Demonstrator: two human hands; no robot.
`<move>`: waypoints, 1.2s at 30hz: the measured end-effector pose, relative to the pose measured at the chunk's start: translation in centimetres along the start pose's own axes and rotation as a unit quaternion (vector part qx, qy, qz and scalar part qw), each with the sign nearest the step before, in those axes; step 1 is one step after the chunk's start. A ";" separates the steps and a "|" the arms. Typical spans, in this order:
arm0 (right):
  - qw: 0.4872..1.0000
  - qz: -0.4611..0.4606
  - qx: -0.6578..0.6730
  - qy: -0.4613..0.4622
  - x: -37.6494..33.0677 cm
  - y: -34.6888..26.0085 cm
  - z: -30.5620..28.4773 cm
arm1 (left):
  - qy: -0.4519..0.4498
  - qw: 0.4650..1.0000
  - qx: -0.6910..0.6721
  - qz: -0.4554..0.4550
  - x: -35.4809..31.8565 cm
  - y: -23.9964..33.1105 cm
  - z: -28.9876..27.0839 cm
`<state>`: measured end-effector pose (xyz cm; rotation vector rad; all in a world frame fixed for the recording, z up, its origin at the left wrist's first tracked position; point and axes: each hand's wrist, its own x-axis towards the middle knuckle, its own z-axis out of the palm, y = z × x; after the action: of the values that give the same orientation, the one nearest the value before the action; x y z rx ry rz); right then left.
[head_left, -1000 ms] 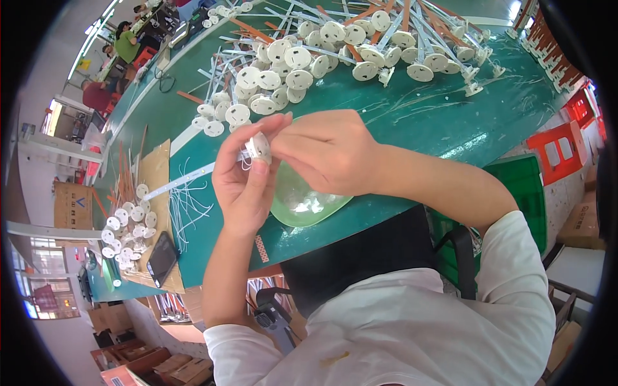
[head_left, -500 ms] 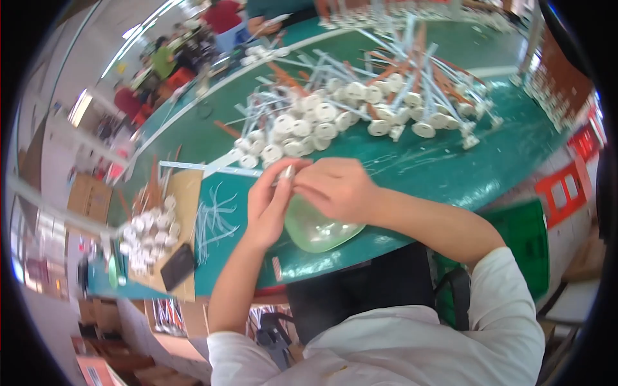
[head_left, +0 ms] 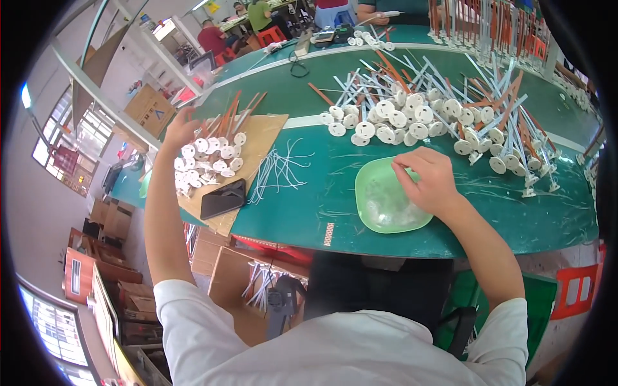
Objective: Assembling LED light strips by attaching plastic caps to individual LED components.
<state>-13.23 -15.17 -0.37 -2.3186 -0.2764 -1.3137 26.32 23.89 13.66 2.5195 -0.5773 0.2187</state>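
My left hand (head_left: 181,130) is at the left, beside the upper edge of a pile of white round discs (head_left: 209,157) with brown strips (head_left: 232,122). Its fingers look apart, and I see nothing held in them. My right hand (head_left: 430,179) hovers over the right part of a light green bowl (head_left: 388,222), thumb and fingers drawn together. Whatever may be between those fingertips is too small to make out. Something clear or shiny lies in the bowl, partly covered by the hand.
Cardboard (head_left: 264,132) lies under the left pile, with a black phone (head_left: 223,199) on it. Loose thin white ties (head_left: 278,172) spread beside it. A large heap of white discs with strips (head_left: 412,116) lies beyond the bowl. Another person's arm (head_left: 373,16) rests across the table.
My hands were together above the bowl around a small white piece, a pale strip stretching leftward. They have parted: left hand over to the left pile, right hand at the bowl. The view has turned left.
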 end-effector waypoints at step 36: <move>0.916 0.030 0.221 -0.334 2.5 1.7 -4.8 | 0.016 0.900 0.121 0.418 -7.2 19.3 19.6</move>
<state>-14.92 -19.08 3.35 -2.2584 -0.6364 -0.3253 11.97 1.14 4.31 2.3157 -1.6838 0.6718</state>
